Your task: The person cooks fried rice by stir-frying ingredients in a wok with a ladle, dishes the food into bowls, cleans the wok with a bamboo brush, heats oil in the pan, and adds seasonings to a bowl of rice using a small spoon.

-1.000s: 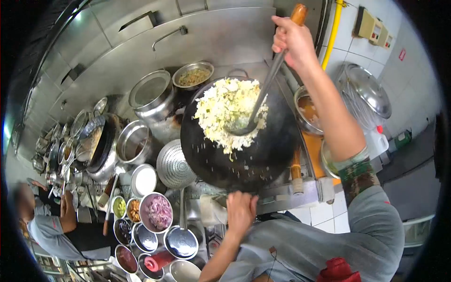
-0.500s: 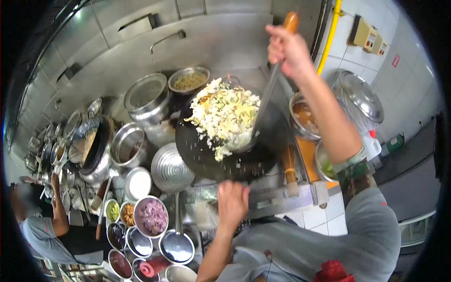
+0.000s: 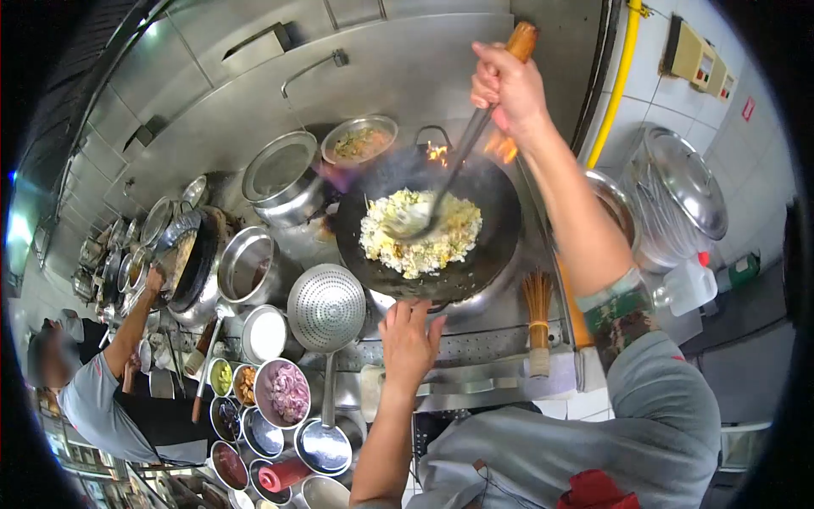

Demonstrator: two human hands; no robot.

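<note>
My right hand (image 3: 513,89) is closed around the wooden-ended handle of a wok ladle (image 3: 459,161). Its blurred bowl is down in the egg fried rice (image 3: 454,242), which lies in the middle of a black wok (image 3: 496,204). My left hand (image 3: 409,339) is at the wok's near side, fingers stretched forward and thumb apart, with the fingertips right at the near loop handle (image 3: 438,307). Flames (image 3: 437,153) show at the far rim.
Left of the wok lie a perforated strainer (image 3: 326,307) and a steel pot (image 3: 248,265). A bowl of chopped onion (image 3: 288,394) stands among several ingredient bowls. A bamboo brush (image 3: 538,314) is on the right. Another person (image 3: 93,399) works at the far left.
The rice has gone from a tossed mass at the back to a settled heap in the wok. The ladle's bowl has moved left into it. My left hand's fingers have extended.
</note>
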